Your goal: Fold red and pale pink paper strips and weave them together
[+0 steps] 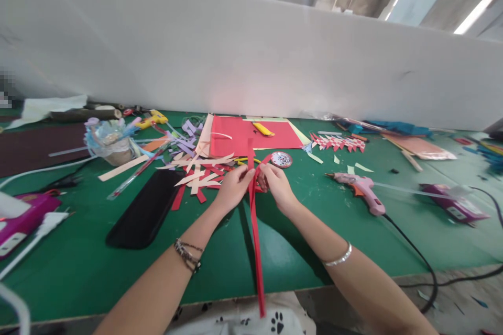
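Note:
Both my hands meet over the green table [314, 220], pinching a long red paper strip [256, 241]. My left hand [232, 186] grips it from the left, fingers closed. My right hand [275, 182] pinches it from the right, where the strip loops upward. The strip's free end hangs down over the table's front edge toward my lap. Behind my hands lie a heap of red and cream paper strips [200, 172] and a red paper sheet [243, 133].
A pink glue gun [363, 190] with a black cord lies to the right. A black case [145, 212] lies to the left. A yellow utility knife [263, 129], a round tape roll [281, 159], woven strips [340, 142] and a white partition [251, 57] are farther back.

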{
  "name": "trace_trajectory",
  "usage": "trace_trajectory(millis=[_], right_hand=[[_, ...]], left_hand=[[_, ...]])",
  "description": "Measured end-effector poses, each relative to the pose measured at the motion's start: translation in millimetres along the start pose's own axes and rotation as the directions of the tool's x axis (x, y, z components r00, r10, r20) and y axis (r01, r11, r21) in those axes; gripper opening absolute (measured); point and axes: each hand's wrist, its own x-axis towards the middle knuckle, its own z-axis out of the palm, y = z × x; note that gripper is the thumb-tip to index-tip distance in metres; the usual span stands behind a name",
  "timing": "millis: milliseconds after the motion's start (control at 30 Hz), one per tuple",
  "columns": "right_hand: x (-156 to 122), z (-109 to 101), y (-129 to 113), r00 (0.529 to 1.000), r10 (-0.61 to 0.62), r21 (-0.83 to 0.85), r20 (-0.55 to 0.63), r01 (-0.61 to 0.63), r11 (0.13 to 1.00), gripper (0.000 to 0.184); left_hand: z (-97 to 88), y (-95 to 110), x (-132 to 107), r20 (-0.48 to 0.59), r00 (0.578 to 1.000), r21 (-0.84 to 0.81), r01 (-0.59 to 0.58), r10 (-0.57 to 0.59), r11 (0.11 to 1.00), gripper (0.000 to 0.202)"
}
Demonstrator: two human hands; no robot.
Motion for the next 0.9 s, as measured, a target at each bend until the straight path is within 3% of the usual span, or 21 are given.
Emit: trace_trajectory(millis=[267,533,600,733,800,900], right_hand=[[0.7,1.3,5.1,0.992,-0.019,-0.132,0.127,0.036,0.991,0.038],[1.2,1.9,9.8,0.989,-0.035,-0.195,0.143,0.063,0.979,0.038],[1.2,1.8,8.7,0.993,-0.033,-0.194,0.117,0.055,0.979,0.038],[1.6,0.3,4.4,0.999,-0.046,-0.115,-0.001,0.046,0.992,0.038],[1.6,0.1,2.8,0.999,-0.039,-0.067,-0.024,0.037,0.997,0.039],[0.9,1.5,2.7,0.999,-0.015,-0.044,0.036,0.017,0.999,0.042]], left_hand=[[0.3,-1.5,-1.0,-0.091,0.994,0.154,-0.046,0.06,0.987,0.032],[-0.6,0.4,-1.9,-0.237,0.969,0.146,-0.036,0.07,0.989,0.035],[-0.3,0.7,-2.0,-0.207,0.978,0.11,-0.016,0.039,0.994,0.035],[2.6,1.8,-3.1,-0.033,0.999,0.069,-0.003,0.005,0.998,0.036],[3.8,2.2,-3.6,-0.026,1.0,0.089,-0.012,0.015,0.996,0.038],[4.5,1.2,-3.8,-0.076,0.997,0.119,-0.023,0.033,0.993,0.041]])
